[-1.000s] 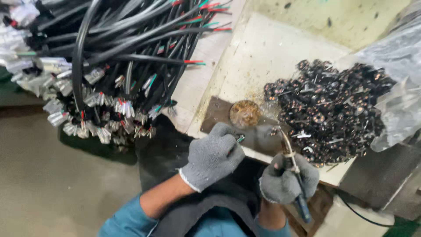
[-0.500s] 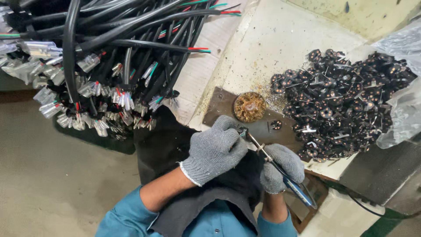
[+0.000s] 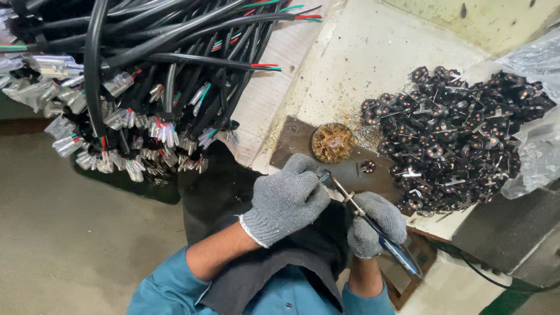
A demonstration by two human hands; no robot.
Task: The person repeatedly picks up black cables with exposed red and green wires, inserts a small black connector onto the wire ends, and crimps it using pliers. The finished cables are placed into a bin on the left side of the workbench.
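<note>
Left hand, in a grey knit glove, is curled into a loose fist over the dark lap cloth; fingers pressed together, pinching sth small at the tips, too hidden to tell what. Right hand, also grey-gloved, fingers wrapped tight round the slim soldering iron with blue handle and metal shaft. Iron runs diagonally, handle low right, metal tip up left, meeting the left fingertips just at the edge of the surface.

Just above the hands: brown metal plate on the pale, stained work surface, w/ a small round tin of brownish flux or tip cleaner on it and one loose black part beside the tin. To the right, a big pile of small black plug inserts with metal pins, spilling from a clear plastic bag.

Upper left: thick bundle of black cables, ends stripped to red, green, white wires, many w/ clear-sleeved metal terminals. Teal sleeves at bottom, concrete floor left.
</note>
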